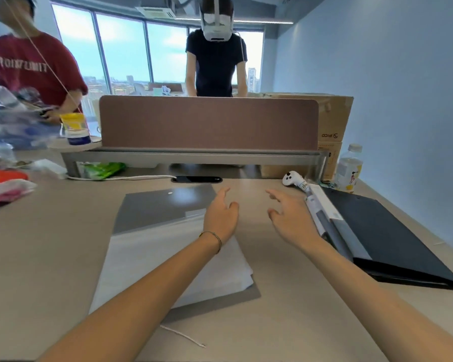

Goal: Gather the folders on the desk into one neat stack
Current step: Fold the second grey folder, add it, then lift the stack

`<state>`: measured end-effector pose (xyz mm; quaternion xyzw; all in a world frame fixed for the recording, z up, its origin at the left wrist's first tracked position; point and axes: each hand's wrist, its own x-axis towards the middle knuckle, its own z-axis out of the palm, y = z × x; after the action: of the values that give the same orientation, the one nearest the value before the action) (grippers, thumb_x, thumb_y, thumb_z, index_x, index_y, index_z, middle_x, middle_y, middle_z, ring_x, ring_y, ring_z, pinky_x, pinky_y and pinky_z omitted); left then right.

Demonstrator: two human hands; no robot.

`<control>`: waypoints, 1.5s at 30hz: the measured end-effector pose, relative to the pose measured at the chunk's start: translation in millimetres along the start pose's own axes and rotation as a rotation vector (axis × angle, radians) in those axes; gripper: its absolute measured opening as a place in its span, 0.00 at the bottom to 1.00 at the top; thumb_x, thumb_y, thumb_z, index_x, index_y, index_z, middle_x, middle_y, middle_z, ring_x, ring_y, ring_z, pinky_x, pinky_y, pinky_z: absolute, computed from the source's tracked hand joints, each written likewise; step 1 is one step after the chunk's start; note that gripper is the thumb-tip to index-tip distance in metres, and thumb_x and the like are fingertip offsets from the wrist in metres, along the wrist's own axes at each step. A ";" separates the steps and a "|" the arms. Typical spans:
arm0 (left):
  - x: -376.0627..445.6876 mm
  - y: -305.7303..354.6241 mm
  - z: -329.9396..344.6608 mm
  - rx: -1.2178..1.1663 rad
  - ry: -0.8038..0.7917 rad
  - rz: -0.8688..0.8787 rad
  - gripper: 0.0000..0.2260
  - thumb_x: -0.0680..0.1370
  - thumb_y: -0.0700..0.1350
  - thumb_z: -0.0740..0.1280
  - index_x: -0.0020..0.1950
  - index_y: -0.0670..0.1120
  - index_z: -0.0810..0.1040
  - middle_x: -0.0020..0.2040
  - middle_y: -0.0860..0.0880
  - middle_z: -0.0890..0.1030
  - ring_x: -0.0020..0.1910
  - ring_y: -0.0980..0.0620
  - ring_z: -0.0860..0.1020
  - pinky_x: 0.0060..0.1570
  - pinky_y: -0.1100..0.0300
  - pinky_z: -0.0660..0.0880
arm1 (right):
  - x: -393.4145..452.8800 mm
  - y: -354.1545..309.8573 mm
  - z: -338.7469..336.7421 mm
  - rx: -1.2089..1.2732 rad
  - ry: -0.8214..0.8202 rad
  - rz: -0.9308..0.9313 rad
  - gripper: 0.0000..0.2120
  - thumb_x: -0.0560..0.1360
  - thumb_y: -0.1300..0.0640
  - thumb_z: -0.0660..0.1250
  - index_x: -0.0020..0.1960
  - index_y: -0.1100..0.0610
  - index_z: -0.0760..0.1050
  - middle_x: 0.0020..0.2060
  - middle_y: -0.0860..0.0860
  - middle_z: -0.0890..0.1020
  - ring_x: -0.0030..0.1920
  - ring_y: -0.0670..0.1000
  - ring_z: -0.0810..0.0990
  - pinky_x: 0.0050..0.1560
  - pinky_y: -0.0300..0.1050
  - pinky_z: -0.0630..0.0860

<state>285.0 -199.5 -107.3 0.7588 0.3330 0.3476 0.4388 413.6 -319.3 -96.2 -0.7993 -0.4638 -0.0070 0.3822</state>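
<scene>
Item: grey folder, centre frame, papers on it — thin, limp, likely slippery (take an edge). Black folder, right — stiffer. Left hand, right hand: spread, empty.

Both hands reach forward over the desk, fingers spread, holding nothing. The left hand hovers over the right edge of the grey folder at 11 o'clock; the right hand is just beside the black folder at 2 o'clock.
</scene>
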 end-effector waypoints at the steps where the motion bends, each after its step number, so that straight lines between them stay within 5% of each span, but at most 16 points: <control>1: 1.4 -9.4 -15.7 0.031 0.009 -0.011 0.22 0.83 0.43 0.60 0.78 0.50 0.66 0.65 0.51 0.76 0.57 0.56 0.76 0.56 0.63 0.65 | 1.2 -8.1 9.1 0.002 -0.026 -0.003 0.27 0.78 0.61 0.65 0.75 0.50 0.67 0.69 0.49 0.75 0.69 0.51 0.72 0.69 0.45 0.66; 5: 7.8 -55.8 -79.4 0.364 -0.093 -0.059 0.22 0.82 0.47 0.62 0.77 0.52 0.68 0.74 0.47 0.73 0.65 0.50 0.75 0.64 0.58 0.65 | 6.8 -34.4 43.2 0.024 -0.123 -0.037 0.29 0.76 0.63 0.65 0.75 0.49 0.67 0.66 0.51 0.78 0.67 0.53 0.75 0.67 0.48 0.70; 7: 7.9 -81.1 -104.5 0.691 -0.202 -0.052 0.23 0.81 0.53 0.61 0.77 0.55 0.66 0.78 0.48 0.67 0.78 0.46 0.62 0.76 0.46 0.53 | 7.3 -46.1 55.9 0.019 -0.173 -0.063 0.30 0.75 0.64 0.64 0.76 0.51 0.67 0.67 0.51 0.77 0.68 0.53 0.74 0.65 0.43 0.68; 9: 4.8 -100.1 -119.8 0.880 -0.315 -0.059 0.26 0.81 0.59 0.59 0.79 0.58 0.62 0.82 0.51 0.59 0.82 0.46 0.52 0.77 0.37 0.45 | 7.1 -56.5 65.5 0.025 -0.209 -0.085 0.29 0.76 0.65 0.64 0.76 0.53 0.67 0.69 0.51 0.77 0.68 0.52 0.74 0.62 0.37 0.65; 13: 1.2 -113.4 -123.1 0.988 -0.392 -0.056 0.28 0.81 0.64 0.51 0.81 0.60 0.53 0.84 0.51 0.47 0.82 0.46 0.47 0.76 0.35 0.44 | 11.7 -66.0 83.1 0.016 -0.238 -0.130 0.29 0.75 0.65 0.64 0.75 0.53 0.69 0.69 0.51 0.77 0.68 0.52 0.74 0.66 0.40 0.67; 21: 4.5 -108.5 -91.2 1.136 -0.308 -0.241 0.30 0.82 0.62 0.43 0.83 0.55 0.44 0.84 0.48 0.42 0.82 0.42 0.43 0.73 0.29 0.46 | 16.4 -64.8 95.8 -0.005 -0.259 -0.168 0.29 0.75 0.62 0.67 0.75 0.51 0.70 0.68 0.51 0.77 0.68 0.53 0.74 0.68 0.45 0.69; 28: 13.5 -98.1 -86.7 1.150 -0.234 -0.373 0.29 0.83 0.60 0.44 0.83 0.51 0.45 0.84 0.46 0.44 0.82 0.39 0.44 0.72 0.27 0.47 | -2.4 -44.6 79.0 -0.307 -0.708 -0.299 0.55 0.63 0.36 0.76 0.81 0.42 0.49 0.81 0.49 0.52 0.80 0.54 0.47 0.79 0.53 0.49; 33: 13.3 -92.7 -85.5 1.155 -0.246 -0.346 0.30 0.83 0.61 0.44 0.83 0.51 0.47 0.83 0.44 0.47 0.81 0.38 0.48 0.73 0.29 0.46 | 5.1 -17.0 81.0 -0.428 -0.614 -0.203 0.55 0.63 0.33 0.74 0.81 0.42 0.47 0.81 0.51 0.50 0.81 0.56 0.44 0.78 0.58 0.47; 37: 5.6 -87.7 -88.7 1.165 -0.284 -0.249 0.28 0.82 0.61 0.45 0.80 0.51 0.59 0.82 0.42 0.57 0.79 0.38 0.58 0.74 0.32 0.50 | 20.4 11.5 75.0 -0.504 -0.384 -0.107 0.45 0.69 0.33 0.69 0.80 0.45 0.54 0.80 0.53 0.58 0.80 0.58 0.51 0.76 0.60 0.52; 40: -2.9 -77.2 -90.9 1.140 -0.341 -0.196 0.26 0.82 0.60 0.48 0.75 0.49 0.64 0.78 0.41 0.63 0.73 0.39 0.66 0.71 0.38 0.62 | 26.6 24.8 72.4 -0.586 -0.223 -0.075 0.34 0.75 0.39 0.66 0.77 0.49 0.62 0.75 0.56 0.67 0.76 0.61 0.60 0.73 0.60 0.60; 45: -15.9 -63.4 -81.4 1.221 -0.362 -0.156 0.24 0.82 0.60 0.52 0.73 0.49 0.68 0.75 0.42 0.66 0.72 0.41 0.65 0.62 0.45 0.69 | 20.8 10.6 79.5 -0.516 -0.150 -0.008 0.28 0.76 0.54 0.63 0.75 0.52 0.66 0.72 0.56 0.70 0.69 0.61 0.68 0.67 0.58 0.68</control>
<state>197.0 -152.1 -137.6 0.8923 0.4459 -0.0711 0.0006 406.1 -257.9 -151.4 -0.8668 -0.4767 -0.0672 0.1303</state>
